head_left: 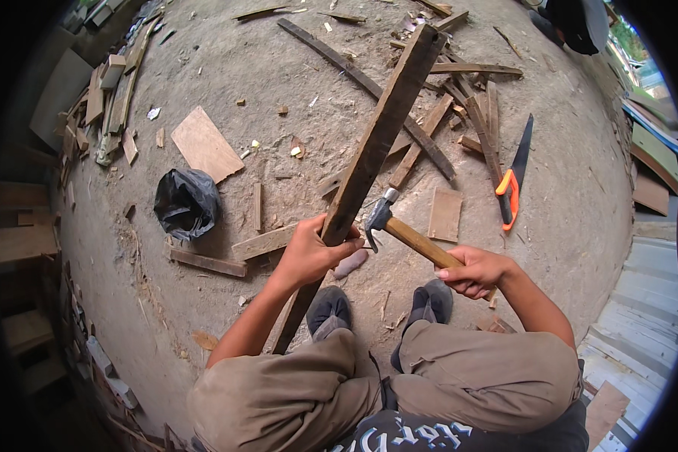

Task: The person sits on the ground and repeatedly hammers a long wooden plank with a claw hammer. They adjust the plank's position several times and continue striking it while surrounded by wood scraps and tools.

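My left hand (pixel 315 248) is wrapped round a long dark wooden beam (pixel 380 135), thumb on one side and fingers on the other. The beam slants from between my legs up toward the far side, its squared end nearest the top. In my right hand (pixel 476 271) is a claw hammer (pixel 422 242), gripped low on its wooden handle. The hammer's metal head is just right of the beam, close to my left fingers, with the claw pointing down. Whether the claw touches the beam I cannot tell.
A handsaw (pixel 514 177) with an orange handle lies on the right. Beyond the beam is a pile of timber strips (pixel 471 113). A black plastic bag (pixel 187 203) stands left, near a thin plywood sheet (pixel 206 143). Metal sheets (pixel 633 309) lie far right. My shoes flank the beam's lower part.
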`<action>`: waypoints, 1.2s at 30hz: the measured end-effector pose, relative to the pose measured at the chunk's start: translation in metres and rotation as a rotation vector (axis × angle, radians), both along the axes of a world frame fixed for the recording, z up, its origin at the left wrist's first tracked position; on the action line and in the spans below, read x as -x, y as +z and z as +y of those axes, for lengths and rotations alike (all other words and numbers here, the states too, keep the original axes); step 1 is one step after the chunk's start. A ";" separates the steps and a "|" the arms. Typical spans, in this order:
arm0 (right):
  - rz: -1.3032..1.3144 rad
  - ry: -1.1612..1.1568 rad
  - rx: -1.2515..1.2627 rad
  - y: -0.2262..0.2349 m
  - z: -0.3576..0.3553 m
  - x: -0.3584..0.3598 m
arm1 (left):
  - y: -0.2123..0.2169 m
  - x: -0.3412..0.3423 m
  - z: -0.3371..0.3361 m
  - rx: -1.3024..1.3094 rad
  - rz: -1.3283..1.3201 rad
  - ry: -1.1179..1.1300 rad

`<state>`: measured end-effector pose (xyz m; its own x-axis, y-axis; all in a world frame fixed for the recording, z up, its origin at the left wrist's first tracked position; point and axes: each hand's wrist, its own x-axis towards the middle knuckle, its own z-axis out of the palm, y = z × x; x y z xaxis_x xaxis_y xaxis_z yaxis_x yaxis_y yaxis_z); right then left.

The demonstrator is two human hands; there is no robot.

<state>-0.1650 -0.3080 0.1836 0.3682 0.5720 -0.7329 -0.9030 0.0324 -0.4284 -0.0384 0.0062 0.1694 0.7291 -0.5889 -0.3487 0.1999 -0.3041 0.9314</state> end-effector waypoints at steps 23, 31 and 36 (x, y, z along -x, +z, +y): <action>-0.261 -0.583 0.211 -0.010 0.074 0.001 | -0.005 0.008 -0.009 0.051 0.249 -0.019; -0.231 -0.611 0.150 -0.015 0.093 -0.009 | -0.006 0.021 -0.025 0.074 0.294 -0.074; -0.181 -0.671 0.197 -0.024 0.086 -0.008 | -0.030 0.011 -0.020 -0.014 0.081 0.065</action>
<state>-0.1571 -0.2219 0.1601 0.7191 0.0433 -0.6936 -0.6300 0.4620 -0.6243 -0.0489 -0.0135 0.1397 0.7349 -0.5359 -0.4155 0.2937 -0.3007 0.9074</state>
